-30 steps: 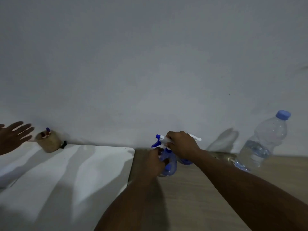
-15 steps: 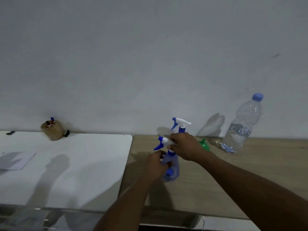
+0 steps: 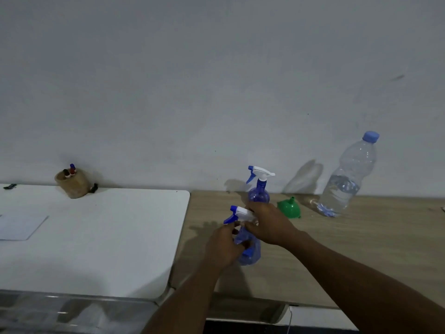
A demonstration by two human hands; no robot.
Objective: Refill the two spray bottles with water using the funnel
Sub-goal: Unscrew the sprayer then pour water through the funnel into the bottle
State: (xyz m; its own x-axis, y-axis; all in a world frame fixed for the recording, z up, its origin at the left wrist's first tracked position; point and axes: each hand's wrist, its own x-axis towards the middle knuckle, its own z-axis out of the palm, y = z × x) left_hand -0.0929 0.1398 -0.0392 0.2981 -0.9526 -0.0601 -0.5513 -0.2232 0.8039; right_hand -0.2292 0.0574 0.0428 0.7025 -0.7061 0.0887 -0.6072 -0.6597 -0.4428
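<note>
Two forearms of yours reach in from the near edge and meet over the wooden table, both hands on one thing. Your left hand comes in from the left and wraps its curled fingers round the translucent blue body of the near spray bottle. That bottle stands on the wood close to the table's left end, its base showing just right of your left palm. Your right hand comes across from the right and closes over the top, fingers curled down on the back of the white trigger head. The head's blue nozzle and lever stick out to the left, past your fingertips. You cannot tell whether the head sits tight on the neck, since your right hand covers the joint.

Just beyond your right knuckles stands the second spray bottle, upright, with its own white and blue head on and pointing left. Its lower part is hidden behind your hand. Right of it, near but apart, the green funnel rests on its wide rim with the spout up. Farther right, by the wall, stands the clear water bottle, blue cap on, with water to about the middle.

Left of the wood lies a white table with a sheet of paper at its left edge. At its far edge, against the wall, sits a brown cup holding markers.
</note>
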